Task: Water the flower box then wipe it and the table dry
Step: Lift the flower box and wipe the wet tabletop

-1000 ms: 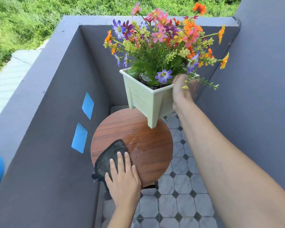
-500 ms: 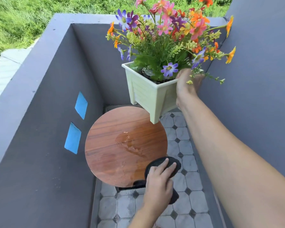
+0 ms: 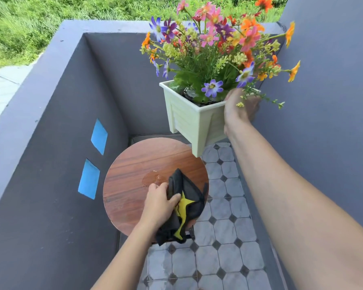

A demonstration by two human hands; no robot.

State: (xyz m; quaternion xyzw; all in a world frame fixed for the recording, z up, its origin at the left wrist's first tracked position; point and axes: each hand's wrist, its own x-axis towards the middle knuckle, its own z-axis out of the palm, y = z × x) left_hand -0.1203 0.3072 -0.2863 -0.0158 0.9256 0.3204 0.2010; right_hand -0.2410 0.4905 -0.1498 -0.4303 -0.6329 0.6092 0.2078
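My right hand [image 3: 240, 108] grips the right rim of a pale green flower box [image 3: 192, 119] full of colourful flowers and holds it in the air above the far right edge of the round wooden table [image 3: 130, 185]. My left hand [image 3: 158, 204] clutches a bunched black and yellow cloth [image 3: 184, 204] lifted over the table's near right part. A small puddle of water [image 3: 153, 177] lies on the tabletop just left of the cloth.
Dark grey balcony walls [image 3: 57, 155] close in on the left, far side and right. Two blue patches [image 3: 93, 160] mark the left wall. Grey patterned floor tiles [image 3: 222, 243] lie below and right of the table. Grass lies beyond the wall.
My left hand wiped from the table's near left to its near right edge, then gathered the cloth up off the surface. The flower box stays held in the air.
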